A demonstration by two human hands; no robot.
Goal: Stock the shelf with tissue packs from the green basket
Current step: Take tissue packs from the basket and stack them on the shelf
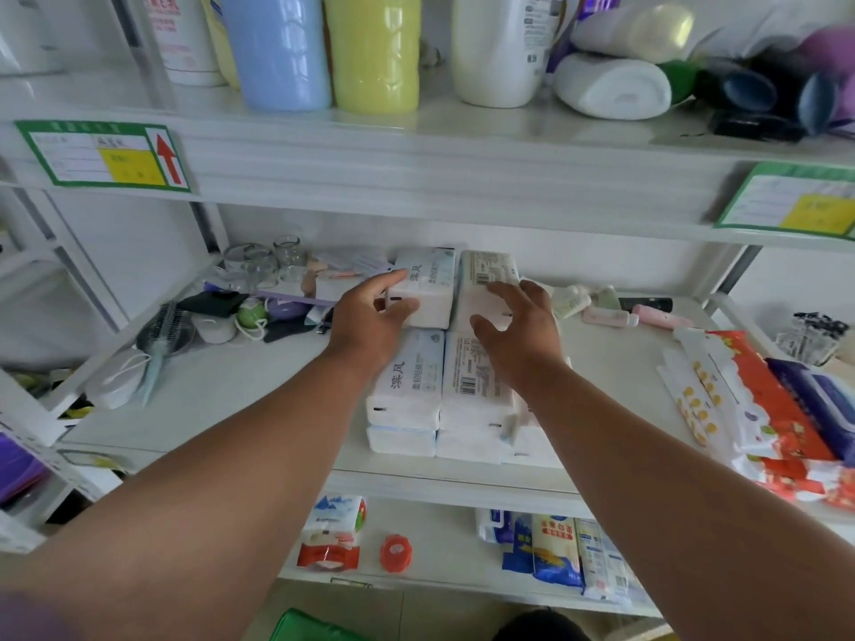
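Left hand: the left hand (pixel 370 316) grips the rear left tissue pack (pixel 425 289), thumb on its near end, fingers curled over its top left edge
Right hand: the right hand (pixel 518 326) rests on the rear right tissue pack (pixel 486 279), fingers spread and bent over its top, thumb at the near end; a firm grip cannot be confirmed
Rear packs: both lie side by side, touching, at the back of the middle shelf (pixel 231 386), barcode face up on the right one
Front packs: a front stack of tissue packs (pixel 439 400), two layers deep, sits just ahead of the rear packs, near the shelf's front edge
Green basket: only a corner of the green basket (pixel 305 629) shows at the bottom edge, on the floor below the shelving
Left of packs: a hairbrush (pixel 162 340), glass jars (pixel 263 261) and small loose items
Right of packs: red-and-white wrapped packs (pixel 763 409), small pink tubes (pixel 647 316)
Upper shelf: a blue bottle (pixel 277 48), a yellow-green bottle (pixel 374 48) and a white bottle (pixel 495 48) stand upright; shelf labels (pixel 102 155) on the front rail
Lower shelf: bagged goods (pixel 555 552) and a red cap (pixel 395 552)
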